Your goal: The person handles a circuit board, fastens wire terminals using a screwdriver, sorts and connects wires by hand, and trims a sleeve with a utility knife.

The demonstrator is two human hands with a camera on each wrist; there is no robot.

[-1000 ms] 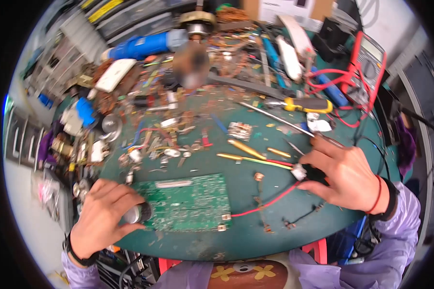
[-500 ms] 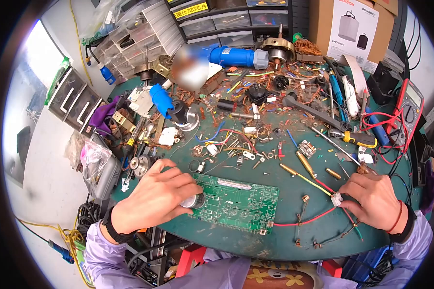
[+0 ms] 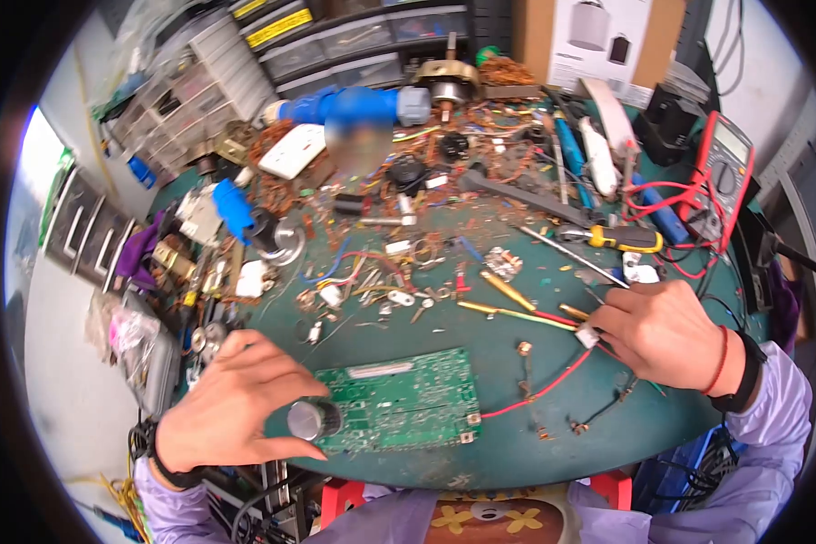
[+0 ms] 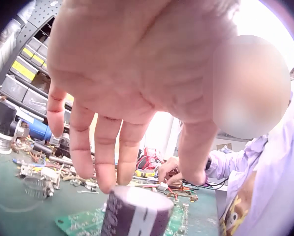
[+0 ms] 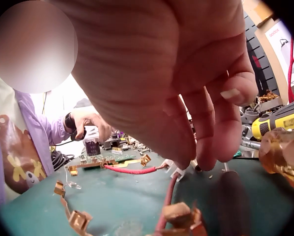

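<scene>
My left hand (image 3: 236, 399) has its thumb and fingers spread around a dark capacitor with a silver top (image 3: 313, 420), at the left end of a green circuit board (image 3: 399, 403). In the left wrist view the fingers hang above and behind the capacitor (image 4: 137, 214), with a gap between thumb and fingers. My right hand (image 3: 666, 335) pinches a small white connector (image 3: 587, 337) where several wires meet. A red wire (image 3: 553, 381) runs from there to the board's right edge. The right wrist view shows the fingertips at the connector (image 5: 172, 168).
Brass terminal strips (image 3: 526, 381) lie between board and right hand. Behind are a metal rod (image 3: 571, 254), a yellow-black screwdriver (image 3: 626, 238) and a red multimeter (image 3: 725, 168). Loose screws and wires (image 3: 372, 281) lie behind the board; scrap and blue connectors (image 3: 354, 106) crowd the back.
The left thumb and fingers have parted from around the capacitor. The right thumb and fingers, apart a second ago, have come together at the connector. The head view has shifted.
</scene>
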